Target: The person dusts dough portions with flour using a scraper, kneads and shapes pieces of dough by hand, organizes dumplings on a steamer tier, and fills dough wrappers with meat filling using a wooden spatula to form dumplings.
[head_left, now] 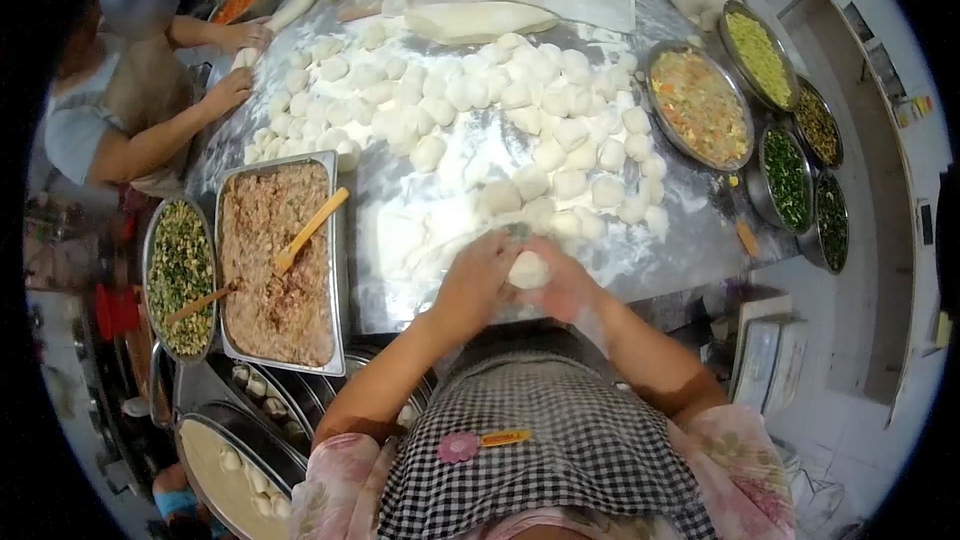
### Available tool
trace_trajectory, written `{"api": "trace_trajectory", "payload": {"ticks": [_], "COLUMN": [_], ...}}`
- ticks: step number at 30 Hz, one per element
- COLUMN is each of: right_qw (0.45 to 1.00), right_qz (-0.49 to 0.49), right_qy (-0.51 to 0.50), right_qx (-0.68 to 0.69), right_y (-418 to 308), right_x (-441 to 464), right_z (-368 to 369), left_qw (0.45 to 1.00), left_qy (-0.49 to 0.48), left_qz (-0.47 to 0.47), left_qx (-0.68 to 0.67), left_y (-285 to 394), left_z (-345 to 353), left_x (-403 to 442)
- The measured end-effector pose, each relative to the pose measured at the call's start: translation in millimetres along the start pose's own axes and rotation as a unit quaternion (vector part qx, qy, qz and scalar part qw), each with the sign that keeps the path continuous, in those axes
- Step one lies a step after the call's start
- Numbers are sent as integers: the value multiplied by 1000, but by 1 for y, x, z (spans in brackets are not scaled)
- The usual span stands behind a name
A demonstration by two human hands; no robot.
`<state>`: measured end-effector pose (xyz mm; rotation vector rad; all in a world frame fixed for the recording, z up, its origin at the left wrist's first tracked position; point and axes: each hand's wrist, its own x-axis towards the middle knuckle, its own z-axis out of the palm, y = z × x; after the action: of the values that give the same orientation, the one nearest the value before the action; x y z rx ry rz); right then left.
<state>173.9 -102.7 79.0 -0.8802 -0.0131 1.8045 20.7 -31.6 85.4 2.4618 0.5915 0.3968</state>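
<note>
At the near edge of the floured table, both my hands are cupped around a small white piece of filled dough. My left hand curls against its left side, and my right hand closes on it from the right. A bit of green shows just past my fingertips; what it is exactly is too small to tell. Directly beyond my hands lie flattened dough rounds, with many dough pieces spread over the flour behind them.
Left stand a tray of minced filling with a wooden spatula and a bowl of chopped greens. Several filling bowls line the right. A co-worker's hands handle dough at far left. A dough slab lies at the back.
</note>
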Motion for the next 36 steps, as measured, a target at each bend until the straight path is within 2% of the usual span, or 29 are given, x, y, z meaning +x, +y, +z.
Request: {"api": "trace_trajectory", "payload": {"ticks": [2,4,6,8,10,11,12,13,15,18,20,21,22,24,25,27,30,32,33,36], "right_qw": [996,970,960,976,934,863,768,688,492,364,677,736,789,908,924,950,980,986,988,989], "right_qz": [12,-43,-52,-14,-136,-237,-334,-429,-601,-476,-323,-265,-207,-56,-39,-5,-56,-65,-70,1], "right_qy": [37,31,58,113,99,116,127,113,82,192,104,94,84,126,133,147,180,150,134,135], "right_qx": [-86,-237,-269,-186,-315,-430,-532,-574,-624,-777,-653,-615,-572,-397,-357,-276,-64,-37,-24,-67], "right_y": [3,14,14,7,-18,-31,-41,-51,-70,-63,-33,-16,1,25,37,57,65,50,41,-7], "right_x": [-7,1,1,-10,-31,-43,-51,-49,-37,23,31,40,52,71,85,110,112,99,94,72], "right_z": [5,-13,-17,-5,31,53,68,73,82,73,83,80,75,76,65,44,67,70,68,44], "left_qw": [999,997,995,994,995,993,989,984,965,923,901,875,873,867,890,863,838,837,890,901], "left_qy": [-50,-69,-69,-46,24,60,94,128,212,328,366,406,407,411,388,405,398,368,374,375], "left_qz": [-5,-40,-67,-88,-83,-81,-99,-117,-153,-201,-229,-239,-236,-230,-194,-193,-182,-145,-81,21], "left_qx": [0,11,-8,-54,-58,-59,-48,-36,-9,5,-38,-109,-128,-165,-144,-233,-325,-377,-246,-216], "left_y": [-11,-11,-6,2,-13,-19,-22,-25,-35,-69,-89,-94,-97,-103,-109,-98,-73,-60,-50,-28], "left_z": [9,13,10,-4,-2,-4,-8,-13,-15,1,3,6,9,13,20,30,38,42,26,-6], "left_x": [-7,-14,-19,-25,-41,-50,-57,-63,-76,-92,-87,-83,-77,-64,-60,-46,-23,-13,-4,13]}}
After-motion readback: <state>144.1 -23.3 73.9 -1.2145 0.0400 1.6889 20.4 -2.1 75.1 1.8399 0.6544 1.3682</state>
